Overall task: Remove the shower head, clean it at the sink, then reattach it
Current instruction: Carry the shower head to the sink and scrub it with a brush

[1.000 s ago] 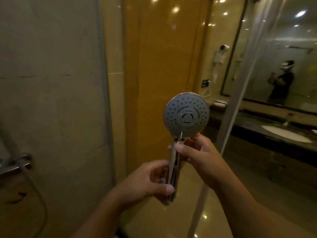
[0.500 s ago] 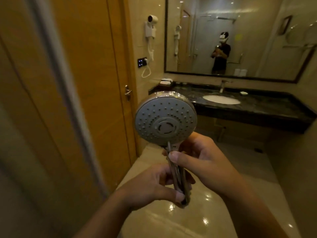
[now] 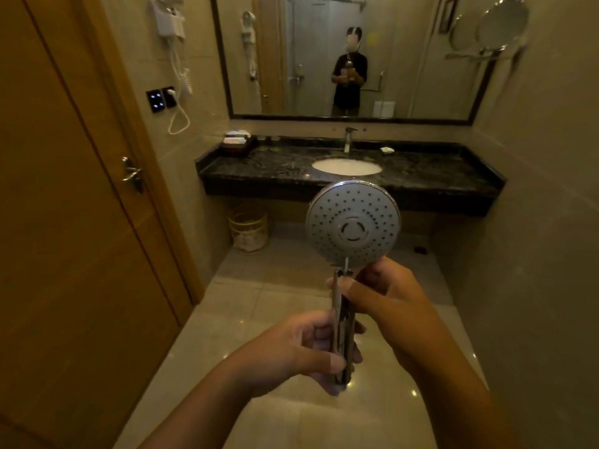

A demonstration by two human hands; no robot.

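I hold the chrome shower head (image 3: 353,223) upright in front of me, its round grey spray face turned toward me, with no hose on it. My left hand (image 3: 308,351) grips the lower end of the handle. My right hand (image 3: 382,290) grips the handle just under the spray face. Straight ahead, the white oval sink (image 3: 346,166) sits in a black stone counter (image 3: 259,166), with a chrome tap (image 3: 348,139) behind it.
A wooden door (image 3: 74,222) with a metal handle (image 3: 133,176) is shut on the left. A wire waste basket (image 3: 248,226) stands under the counter's left end. A large mirror (image 3: 291,59) hangs above the counter. A tiled wall bounds the right side. Glossy floor tiles lead to the counter.
The view has swung right from the shower wall and door to face the sink counter, which is now closer. Both hands keep the same grip on the shower head.
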